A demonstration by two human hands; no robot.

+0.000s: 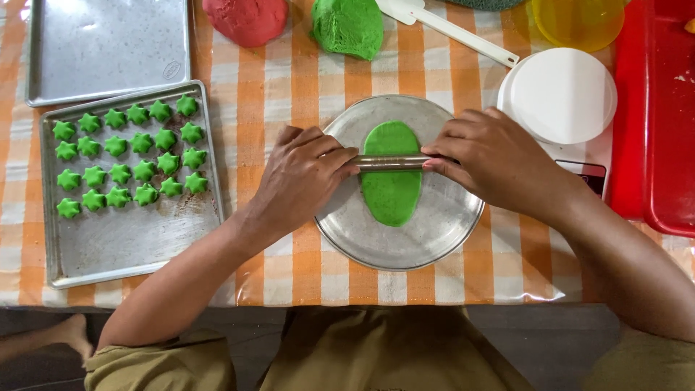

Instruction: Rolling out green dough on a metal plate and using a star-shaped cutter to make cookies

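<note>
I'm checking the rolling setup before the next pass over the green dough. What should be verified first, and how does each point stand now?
1. Both hands on the roller: left hand and right hand each cover one end of the metal rolling pin. Ok.
2. Pin across the green dough sheet: it lies crosswise near the middle. Ok.
3. Dough inside the round metal plate: fully within the rim. Ok.
4. Dough thickness even: cannot tell.
5. Room on the baking tray: green star pieces fill the upper part, lower part bare. Ok.
6. Plate steady on the checked cloth: cannot tell.
</note>
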